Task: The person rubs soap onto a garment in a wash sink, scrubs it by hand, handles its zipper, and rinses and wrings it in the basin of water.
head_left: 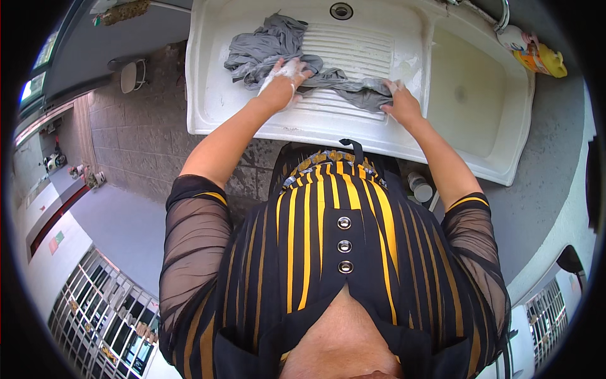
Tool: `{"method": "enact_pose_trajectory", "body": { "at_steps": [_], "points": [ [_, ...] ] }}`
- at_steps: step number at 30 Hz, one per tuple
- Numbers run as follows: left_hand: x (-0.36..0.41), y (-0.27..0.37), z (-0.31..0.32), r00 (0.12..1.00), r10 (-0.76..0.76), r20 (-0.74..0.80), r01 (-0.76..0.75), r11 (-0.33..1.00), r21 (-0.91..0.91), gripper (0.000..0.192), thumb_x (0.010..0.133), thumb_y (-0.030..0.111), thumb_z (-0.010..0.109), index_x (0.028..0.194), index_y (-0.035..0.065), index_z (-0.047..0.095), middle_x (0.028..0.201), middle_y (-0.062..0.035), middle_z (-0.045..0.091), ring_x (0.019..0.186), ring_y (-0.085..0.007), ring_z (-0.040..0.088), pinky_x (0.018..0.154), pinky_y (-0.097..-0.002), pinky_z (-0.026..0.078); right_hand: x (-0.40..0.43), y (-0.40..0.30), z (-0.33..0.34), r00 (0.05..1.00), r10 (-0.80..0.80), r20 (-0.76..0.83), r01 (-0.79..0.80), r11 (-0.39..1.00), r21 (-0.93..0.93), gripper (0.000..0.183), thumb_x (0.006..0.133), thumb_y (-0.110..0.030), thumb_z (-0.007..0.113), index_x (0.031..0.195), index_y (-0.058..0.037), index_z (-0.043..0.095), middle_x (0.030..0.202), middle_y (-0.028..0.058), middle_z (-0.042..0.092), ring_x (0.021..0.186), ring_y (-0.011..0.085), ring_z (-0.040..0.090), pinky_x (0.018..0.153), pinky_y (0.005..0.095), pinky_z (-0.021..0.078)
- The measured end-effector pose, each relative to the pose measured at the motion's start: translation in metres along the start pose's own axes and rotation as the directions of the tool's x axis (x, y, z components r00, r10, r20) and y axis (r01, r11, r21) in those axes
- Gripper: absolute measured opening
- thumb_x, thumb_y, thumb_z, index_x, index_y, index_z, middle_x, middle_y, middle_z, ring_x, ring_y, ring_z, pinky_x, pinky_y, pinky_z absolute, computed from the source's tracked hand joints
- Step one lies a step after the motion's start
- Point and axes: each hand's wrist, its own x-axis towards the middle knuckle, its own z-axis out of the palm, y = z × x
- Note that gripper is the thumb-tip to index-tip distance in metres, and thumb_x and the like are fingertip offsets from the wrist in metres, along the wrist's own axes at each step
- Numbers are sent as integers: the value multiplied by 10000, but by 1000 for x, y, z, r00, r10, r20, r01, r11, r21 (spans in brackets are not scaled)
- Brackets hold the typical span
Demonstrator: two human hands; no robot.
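Note:
A wet grey cloth garment (270,45) lies bunched at the left of the white laundry sink (213,113), and a twisted length of it runs right across the ribbed washboard (350,42). My left hand (285,80), covered with suds, presses on the cloth beside the bunch, its fingers spread; whether it grips any fabric is unclear. At the right end of the stretched part, my right hand (402,102) pinches the fabric between thumb and fingers. Some of the cloth under my left hand is hidden.
A drain (341,11) sits at the sink's far edge. To the right, a second basin (466,94) holds cloudy water, with a metal faucet (503,19), a white bottle (513,38) and a yellow bottle (542,59) by its rim. A white container (420,188) stands below the sink.

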Motion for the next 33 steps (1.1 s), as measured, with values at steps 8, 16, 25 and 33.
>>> {"method": "enact_pose_trajectory", "body": {
  "at_steps": [8, 16, 25, 33],
  "points": [
    [-33, -107, 2, 943, -294, 154, 258, 941, 218, 431, 664, 150, 658, 1082, 132, 557, 1108, -106, 557, 1075, -237, 506, 1036, -508, 156, 17, 17, 27, 991, 132, -3, -127, 959, 253, 339, 728, -214, 638, 996, -16, 575, 970, 181, 578, 906, 320, 557, 778, 348, 439],
    [-22, -116, -33, 925, -369, 87, 364, 929, 69, 468, 695, 220, 614, 1146, 133, 520, 1176, -114, 521, 1095, -270, 485, 1010, -477, 239, 87, -16, 25, 990, 30, -135, -22, 998, 62, 258, 765, -186, 590, 994, -68, 616, 999, 150, 579, 931, 316, 544, 794, 371, 443],
    [107, 38, 40, 965, -181, -190, 123, 951, -283, 537, 731, 269, 604, 1209, 80, 446, 1328, -139, 361, 1209, -319, 366, 1001, -475, 269, 106, -42, 53, 937, -146, -316, 88, 978, -191, 482, 778, -164, 568, 1235, -95, 431, 1295, 124, 408, 1180, 324, 384, 973, 477, 296],
    [113, 27, 86, 924, -38, -381, -68, 963, -261, 527, 805, 204, 526, 1279, 47, 354, 1339, -132, 356, 1250, -290, 319, 1019, -484, 224, 105, -34, 68, 932, -225, -286, 203, 974, -104, 538, 778, -106, 552, 1278, -41, 366, 1312, 109, 395, 1231, 268, 332, 1040, 444, 203]
  ]
}}
